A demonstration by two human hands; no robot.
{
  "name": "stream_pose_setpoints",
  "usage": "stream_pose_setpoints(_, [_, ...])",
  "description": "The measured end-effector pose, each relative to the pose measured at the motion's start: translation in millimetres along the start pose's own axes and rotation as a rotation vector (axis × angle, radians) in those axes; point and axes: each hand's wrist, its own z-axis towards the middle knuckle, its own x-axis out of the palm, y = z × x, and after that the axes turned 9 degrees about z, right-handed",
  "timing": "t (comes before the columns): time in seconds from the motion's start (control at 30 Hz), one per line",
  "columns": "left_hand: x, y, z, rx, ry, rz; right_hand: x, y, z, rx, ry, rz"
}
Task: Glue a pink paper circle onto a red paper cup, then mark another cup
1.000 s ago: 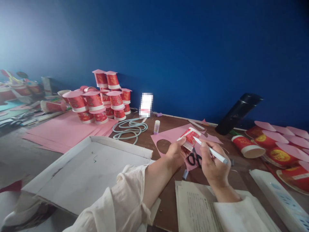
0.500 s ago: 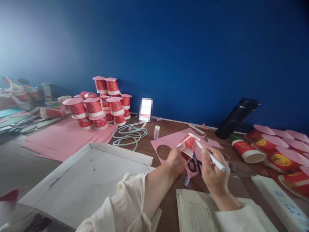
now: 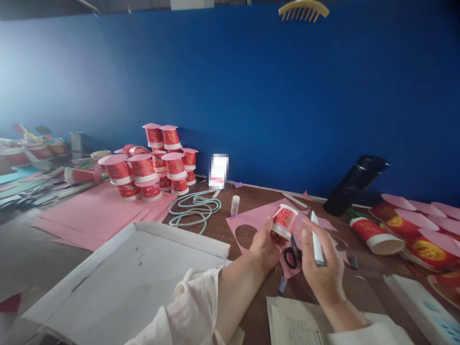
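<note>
My left hand [image 3: 266, 248] grips a red paper cup [image 3: 285, 220] with a white rim at its lower end, tilted over the table. Just right of it, my right hand [image 3: 323, 263] has a white marker [image 3: 316, 239] between thumb and fingers, its tip pointing up and apart from the cup. Beneath both hands lie a cut pink sheet [image 3: 247, 218] with a round hole and black-handled scissors [image 3: 290, 258], partly hidden. A glue stick [image 3: 235, 206] stands to the left of the cup.
Stacked red cups with pink discs [image 3: 142, 167] stand back left, near pink sheets [image 3: 79, 211] and a white box lid [image 3: 118, 273]. On the right are a black bottle [image 3: 355, 184], more cups [image 3: 427, 249] and a power strip [image 3: 424, 306]. A cable [image 3: 194, 208] lies mid-table.
The marker has come away from the cup and now points more upright in my right hand. My left hand has turned the cup more upright. The view has tipped up slightly.
</note>
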Motion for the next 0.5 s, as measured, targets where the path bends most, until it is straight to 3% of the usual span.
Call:
stream_pose_setpoints(0.23, [3.5,-3,-1,0.014,-0.009,-0.085,5,4,1,0.096,-0.014,0.037])
stream_pose_setpoints(0.5, [5.1,-4,-1,0.026,-0.022,-0.082,17,-9,16,0.387,-0.049,0.121])
